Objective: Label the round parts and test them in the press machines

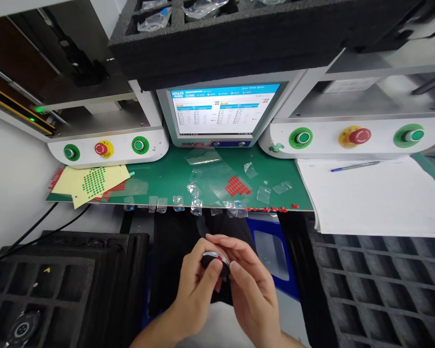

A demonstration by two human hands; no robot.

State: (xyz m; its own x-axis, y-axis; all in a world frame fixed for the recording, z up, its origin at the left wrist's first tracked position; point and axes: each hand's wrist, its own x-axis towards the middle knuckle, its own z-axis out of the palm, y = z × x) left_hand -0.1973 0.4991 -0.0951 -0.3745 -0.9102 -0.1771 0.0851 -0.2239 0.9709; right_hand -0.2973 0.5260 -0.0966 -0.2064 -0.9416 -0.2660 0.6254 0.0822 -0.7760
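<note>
Bottom left, a black foam tray is sitting w/ mostly bare cells, one round disc part lying in a lower cell, partly cut off by the frame edge. In the middle, below the green desk, the left hand and right hand are both pinching a small round black part btwn them, fingers covering most of it so details are hard to make out. At right another foam tray is showing bare cells, while the top tray is holding clear bagged parts, cropped at the top.

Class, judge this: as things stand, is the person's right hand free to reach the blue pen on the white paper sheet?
Probably not at once: the right hand and left hand both grip a small black round part; the blue pen lies unobstructed.
</note>
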